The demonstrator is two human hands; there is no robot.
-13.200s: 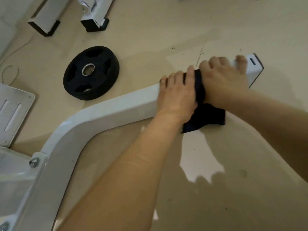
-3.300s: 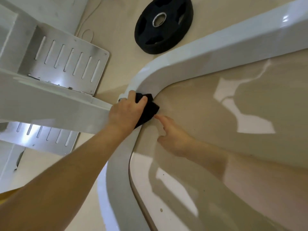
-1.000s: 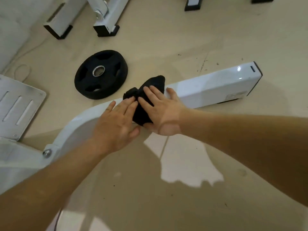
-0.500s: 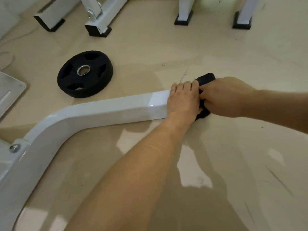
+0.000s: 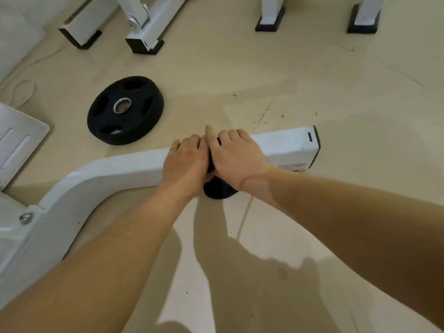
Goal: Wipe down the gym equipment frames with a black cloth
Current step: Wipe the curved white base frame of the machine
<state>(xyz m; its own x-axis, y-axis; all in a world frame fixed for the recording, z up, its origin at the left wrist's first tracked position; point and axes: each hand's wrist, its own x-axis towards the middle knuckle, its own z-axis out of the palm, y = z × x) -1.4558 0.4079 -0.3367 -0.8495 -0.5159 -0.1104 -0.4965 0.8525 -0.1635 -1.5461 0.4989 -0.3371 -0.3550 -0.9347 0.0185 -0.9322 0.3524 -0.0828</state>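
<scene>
A white gym frame bar [image 5: 286, 147] lies on the floor and curves down to the left into a bolted joint [image 5: 26, 217]. A black cloth [image 5: 219, 192] is draped over the bar, mostly hidden under my hands, with its lower end hanging on the bar's near side. My right hand [image 5: 236, 159] covers the cloth, its fingers bent over the bar's far edge. My left hand [image 5: 186, 162] lies flat across the bar right beside it, touching the cloth's left edge.
A black weight plate [image 5: 125, 110] lies on the beige tile floor behind the bar. A slotted metal footplate [image 5: 19, 145] is at the left. Several white frame legs with black feet [image 5: 144, 44] [image 5: 269, 25] [image 5: 362, 24] stand at the back.
Both hands slid with the cloth leftward from the bar's capped end, which now shows uncovered. The right hand went from a fist to lying over the cloth.
</scene>
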